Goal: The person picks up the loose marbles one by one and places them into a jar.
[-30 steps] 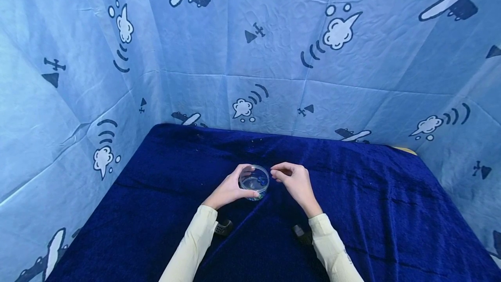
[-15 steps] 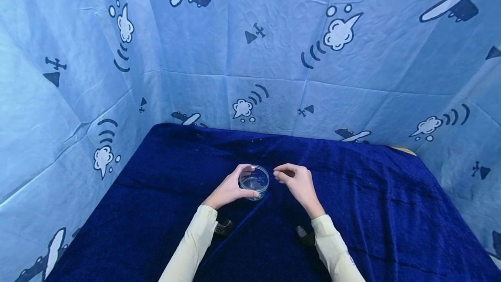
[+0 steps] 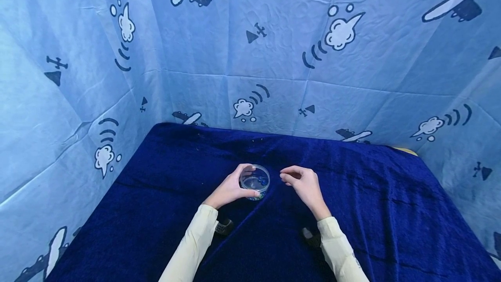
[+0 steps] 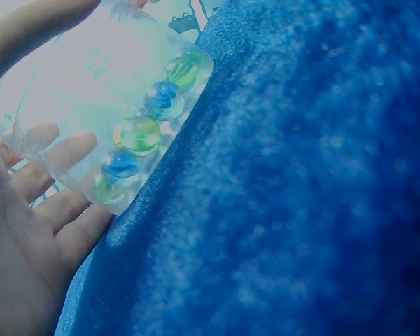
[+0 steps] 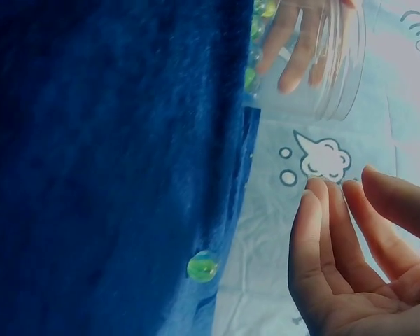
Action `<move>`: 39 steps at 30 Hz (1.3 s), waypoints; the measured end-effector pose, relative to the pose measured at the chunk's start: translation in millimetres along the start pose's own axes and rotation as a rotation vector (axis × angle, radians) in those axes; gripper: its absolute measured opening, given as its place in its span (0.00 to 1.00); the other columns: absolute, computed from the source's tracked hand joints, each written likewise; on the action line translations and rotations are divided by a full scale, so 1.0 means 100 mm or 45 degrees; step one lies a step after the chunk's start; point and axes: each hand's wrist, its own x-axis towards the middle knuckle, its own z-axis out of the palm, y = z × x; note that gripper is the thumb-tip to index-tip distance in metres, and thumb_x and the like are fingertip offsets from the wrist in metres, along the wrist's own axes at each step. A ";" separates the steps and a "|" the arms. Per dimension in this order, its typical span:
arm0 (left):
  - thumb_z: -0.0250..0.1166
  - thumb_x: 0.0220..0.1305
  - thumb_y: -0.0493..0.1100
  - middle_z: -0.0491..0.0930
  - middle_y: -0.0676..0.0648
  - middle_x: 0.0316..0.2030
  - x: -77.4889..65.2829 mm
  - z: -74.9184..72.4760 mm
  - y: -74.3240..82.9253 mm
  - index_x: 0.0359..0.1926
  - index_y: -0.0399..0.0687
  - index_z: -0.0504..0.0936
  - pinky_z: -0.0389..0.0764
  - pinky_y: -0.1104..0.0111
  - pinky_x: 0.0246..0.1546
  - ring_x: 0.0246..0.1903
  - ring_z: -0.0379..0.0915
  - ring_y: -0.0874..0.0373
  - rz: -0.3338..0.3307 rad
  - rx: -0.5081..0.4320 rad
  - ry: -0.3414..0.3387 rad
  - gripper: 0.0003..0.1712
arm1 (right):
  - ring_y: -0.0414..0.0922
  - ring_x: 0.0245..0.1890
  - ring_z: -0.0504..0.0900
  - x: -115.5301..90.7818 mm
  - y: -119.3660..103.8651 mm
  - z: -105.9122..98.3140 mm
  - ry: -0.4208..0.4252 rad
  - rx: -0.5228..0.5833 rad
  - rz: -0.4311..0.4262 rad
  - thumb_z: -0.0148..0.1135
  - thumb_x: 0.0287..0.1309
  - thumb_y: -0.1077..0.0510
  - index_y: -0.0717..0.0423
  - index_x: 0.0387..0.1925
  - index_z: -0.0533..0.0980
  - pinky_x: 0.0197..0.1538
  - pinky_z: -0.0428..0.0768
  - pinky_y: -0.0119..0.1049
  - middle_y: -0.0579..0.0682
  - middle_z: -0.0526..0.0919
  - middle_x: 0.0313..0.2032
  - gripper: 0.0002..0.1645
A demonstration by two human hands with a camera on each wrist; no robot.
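Observation:
My left hand (image 3: pixel 231 189) grips a clear plastic jar (image 3: pixel 250 182), thumb on the near side and fingers round the far side. The jar stands upright on the blue cloth, its round mouth uncovered. Several glass marbles (image 4: pixel 140 134) with green and blue swirls lie along its bottom in the left wrist view. My right hand (image 3: pixel 305 185) hovers to the right of the jar, fingers loosely bent, with nothing showing between thumb and fingertips. A single green marble (image 5: pixel 203 266) rests on the cloth near that hand in the right wrist view.
Dark blue velvety cloth (image 3: pixel 372 212) covers the table. Light blue curtains (image 3: pixel 274 55) printed with airplanes and clouds stand behind and at both sides. Parts of the dark wrist devices (image 3: pixel 224 227) show under the forearms.
My right hand has drifted to the right, away from the jar, its fingers still loosely bent. The left hand and the jar keep their place.

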 end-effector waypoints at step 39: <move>0.81 0.53 0.52 0.73 0.50 0.68 -0.03 -0.01 -0.02 0.71 0.52 0.67 0.64 0.52 0.71 0.69 0.67 0.51 0.027 -0.001 0.001 0.48 | 0.51 0.41 0.88 -0.07 0.30 -0.32 -0.048 -0.251 0.036 0.73 0.58 0.66 0.64 0.42 0.87 0.42 0.81 0.37 0.56 0.90 0.39 0.09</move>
